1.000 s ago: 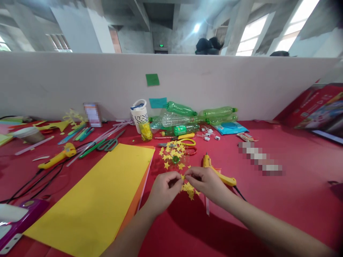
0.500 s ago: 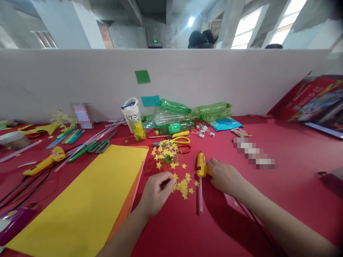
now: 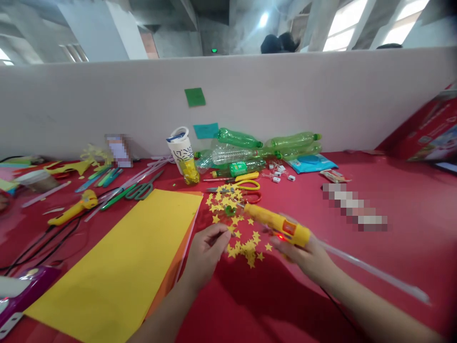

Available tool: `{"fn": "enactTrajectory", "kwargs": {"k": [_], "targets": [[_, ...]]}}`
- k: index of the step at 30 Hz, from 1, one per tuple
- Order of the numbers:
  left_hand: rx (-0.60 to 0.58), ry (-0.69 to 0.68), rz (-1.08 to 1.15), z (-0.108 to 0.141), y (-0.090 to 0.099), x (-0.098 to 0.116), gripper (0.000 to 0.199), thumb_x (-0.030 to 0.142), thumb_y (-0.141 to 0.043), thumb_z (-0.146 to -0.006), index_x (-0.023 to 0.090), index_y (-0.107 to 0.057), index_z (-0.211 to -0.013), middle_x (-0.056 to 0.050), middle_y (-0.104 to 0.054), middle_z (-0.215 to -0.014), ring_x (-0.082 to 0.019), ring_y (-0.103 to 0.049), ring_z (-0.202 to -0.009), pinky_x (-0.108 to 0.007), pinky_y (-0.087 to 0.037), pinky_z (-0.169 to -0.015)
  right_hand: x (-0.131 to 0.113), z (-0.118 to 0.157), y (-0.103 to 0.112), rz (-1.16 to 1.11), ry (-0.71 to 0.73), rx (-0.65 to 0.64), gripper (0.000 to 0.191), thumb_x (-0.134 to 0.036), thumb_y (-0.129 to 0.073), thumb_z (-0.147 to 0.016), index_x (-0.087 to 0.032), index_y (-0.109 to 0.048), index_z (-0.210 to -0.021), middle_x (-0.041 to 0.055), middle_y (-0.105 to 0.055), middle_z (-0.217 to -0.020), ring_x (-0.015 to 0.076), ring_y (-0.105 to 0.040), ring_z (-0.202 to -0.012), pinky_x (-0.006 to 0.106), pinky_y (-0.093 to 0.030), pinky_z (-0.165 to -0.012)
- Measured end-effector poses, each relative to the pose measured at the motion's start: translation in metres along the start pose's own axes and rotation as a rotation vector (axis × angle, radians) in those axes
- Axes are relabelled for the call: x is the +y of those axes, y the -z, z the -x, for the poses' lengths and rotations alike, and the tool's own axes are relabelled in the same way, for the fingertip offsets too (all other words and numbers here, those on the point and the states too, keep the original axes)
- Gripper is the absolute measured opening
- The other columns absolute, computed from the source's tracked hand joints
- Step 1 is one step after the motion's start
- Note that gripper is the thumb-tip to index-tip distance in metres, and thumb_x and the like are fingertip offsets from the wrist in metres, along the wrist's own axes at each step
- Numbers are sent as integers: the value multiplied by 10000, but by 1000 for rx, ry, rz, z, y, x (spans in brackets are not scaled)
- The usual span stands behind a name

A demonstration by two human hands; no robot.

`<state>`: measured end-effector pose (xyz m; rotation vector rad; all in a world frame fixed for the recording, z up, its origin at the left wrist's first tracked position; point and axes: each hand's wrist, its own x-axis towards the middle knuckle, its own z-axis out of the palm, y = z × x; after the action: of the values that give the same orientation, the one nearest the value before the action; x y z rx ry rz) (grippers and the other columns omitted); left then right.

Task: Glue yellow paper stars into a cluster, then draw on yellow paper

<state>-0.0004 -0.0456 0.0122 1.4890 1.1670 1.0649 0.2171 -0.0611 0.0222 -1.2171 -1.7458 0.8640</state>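
Observation:
My right hand (image 3: 307,255) grips a yellow hot glue gun (image 3: 276,221) by its handle. Its nozzle points left toward the stars, a red light glows on it, and a long clear glue stick (image 3: 374,271) sticks out of its back. My left hand (image 3: 207,250) is closed in a pinch, with a small yellow star (image 3: 231,229) at the fingertips. Many yellow stars (image 3: 246,248) lie loose on the table beside and beyond it. A clear cut bottle piece with a green neck (image 3: 230,210) is among the farther stars.
Yellow sheets (image 3: 117,257) lie at left, with scissors (image 3: 143,190) and a second glue gun (image 3: 73,209) beyond. Green plastic bottles (image 3: 239,138), a white cup (image 3: 180,152) and a blue packet (image 3: 312,163) line the partition (image 3: 285,95). A cord trails under my right arm.
My right hand has picked the glue gun up off the table and swung its nozzle to point left. My left hand keeps its pinch in about the same spot. The view has shifted slightly.

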Motion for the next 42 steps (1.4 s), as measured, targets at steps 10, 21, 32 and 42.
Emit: {"fn": "enactTrajectory", "kwargs": {"k": [10, 21, 32, 42], "targets": [[11, 42, -50, 1, -2, -1, 228, 317, -488, -836, 178, -528, -659, 54, -427, -536, -81, -370, -483, -201, -305, -474, 10, 21, -2, 23, 69, -139, 284, -387, -448, -889, -223, -646, -1009, 46, -621, -717, 169, -592, -637, 266, -521, -594], [12, 48, -79, -1, -3, -1, 217, 287, -482, -838, 176, -525, -656, 57, -418, -537, -77, -360, -489, -200, -295, -483, 10, 18, -6, 60, 101, -134, 256, -376, -446, -886, -214, -641, -853, 1, -567, -583, 128, -502, -473, 211, -453, -438], [14, 43, -77, 0, -2, -2, 209, 278, -482, -834, 179, -531, -656, 58, -416, -536, -79, -357, -491, -200, -291, -481, 7, 16, -7, 54, 128, -125, 282, -392, -437, -887, -222, -623, -760, -11, -502, -530, 124, -434, -459, 225, -442, -469], [18, 34, -83, -1, -3, -1, 220, 275, -478, -837, 177, -526, -647, 56, -405, -535, -81, -353, -496, -202, -286, -480, 7, 16, -7, 40, 94, -150, 294, -410, -425, -895, -216, -646, -885, -12, -496, -548, 114, -440, -460, 212, -459, -467]]}}
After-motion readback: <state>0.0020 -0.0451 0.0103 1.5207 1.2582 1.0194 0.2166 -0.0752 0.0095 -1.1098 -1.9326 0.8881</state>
